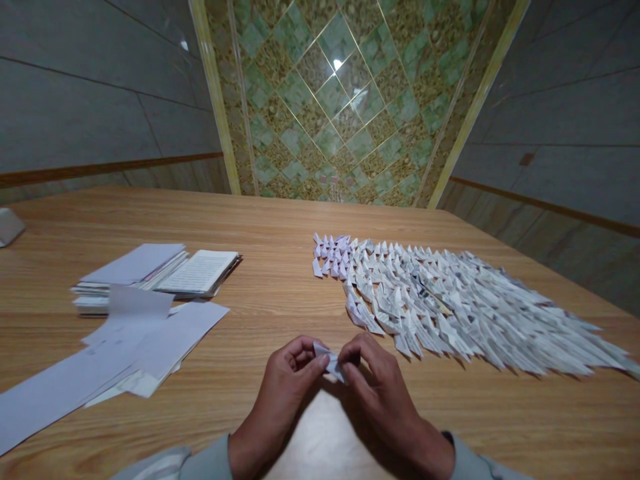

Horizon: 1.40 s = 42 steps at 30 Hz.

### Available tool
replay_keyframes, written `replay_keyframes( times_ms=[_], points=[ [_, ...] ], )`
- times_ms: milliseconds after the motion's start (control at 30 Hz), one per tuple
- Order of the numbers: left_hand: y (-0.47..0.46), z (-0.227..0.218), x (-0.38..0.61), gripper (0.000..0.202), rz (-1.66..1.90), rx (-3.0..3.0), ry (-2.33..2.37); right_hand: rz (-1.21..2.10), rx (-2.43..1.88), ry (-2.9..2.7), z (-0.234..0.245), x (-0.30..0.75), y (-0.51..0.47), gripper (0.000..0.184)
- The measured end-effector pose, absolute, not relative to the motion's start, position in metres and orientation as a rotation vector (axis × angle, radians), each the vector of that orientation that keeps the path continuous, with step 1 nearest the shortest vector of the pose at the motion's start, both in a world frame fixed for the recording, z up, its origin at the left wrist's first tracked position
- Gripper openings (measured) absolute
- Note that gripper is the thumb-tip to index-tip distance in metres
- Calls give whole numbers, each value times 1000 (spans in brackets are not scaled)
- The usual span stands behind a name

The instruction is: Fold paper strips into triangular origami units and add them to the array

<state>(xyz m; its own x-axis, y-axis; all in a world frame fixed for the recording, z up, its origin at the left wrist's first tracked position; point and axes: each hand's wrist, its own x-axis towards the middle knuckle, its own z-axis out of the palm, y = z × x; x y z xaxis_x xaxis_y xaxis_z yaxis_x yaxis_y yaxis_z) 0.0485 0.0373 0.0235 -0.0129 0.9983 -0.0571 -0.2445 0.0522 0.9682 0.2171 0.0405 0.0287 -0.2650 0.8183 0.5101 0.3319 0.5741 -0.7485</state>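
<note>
Between my two hands, just above the table's near part, is a small folded piece of white paper (331, 363). My left hand (293, 377) pinches its left end between thumb and fingers. At its right end, the thumb and fingertips of my right hand (377, 380) close on the paper. The fingers partly cover it, so its full folded shape is hidden. Beyond my right hand stand many small folded paper boats (430, 300) in packed rows, mostly printed white paper. A lilac group of paper boats (331, 257) forms the far left corner of these rows.
On the wooden table (270, 280) to the left lies a stack of cut paper (135, 263), with a printed pile (200, 272) against it. Loose pale sheets (110, 360) spread in front. A white object (9, 227) sits at the far left edge. A tiled wall (335, 120) rises behind.
</note>
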Motion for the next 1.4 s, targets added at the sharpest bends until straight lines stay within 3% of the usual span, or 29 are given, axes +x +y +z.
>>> replay_keyframes(
  times_ms=[433,733,967,1133,1400],
  points=[
    [47,28,38,35,1368,816,1017,1093,-999,-1788,48,224,48,12],
    [54,21,29,39,1534,764,1042,1332,-949,-1946,65,219,88,20],
    [63,10,22,39,1548,768,1184,1096,-1087,-2064,52,204,139,9],
    [62,6,29,25,1489,828,1227,812,-1208,-2199,38,168,180,7],
    [60,0,30,22,1444,948,1252,313,-1502,-2341,48,118,277,30]
  ],
)
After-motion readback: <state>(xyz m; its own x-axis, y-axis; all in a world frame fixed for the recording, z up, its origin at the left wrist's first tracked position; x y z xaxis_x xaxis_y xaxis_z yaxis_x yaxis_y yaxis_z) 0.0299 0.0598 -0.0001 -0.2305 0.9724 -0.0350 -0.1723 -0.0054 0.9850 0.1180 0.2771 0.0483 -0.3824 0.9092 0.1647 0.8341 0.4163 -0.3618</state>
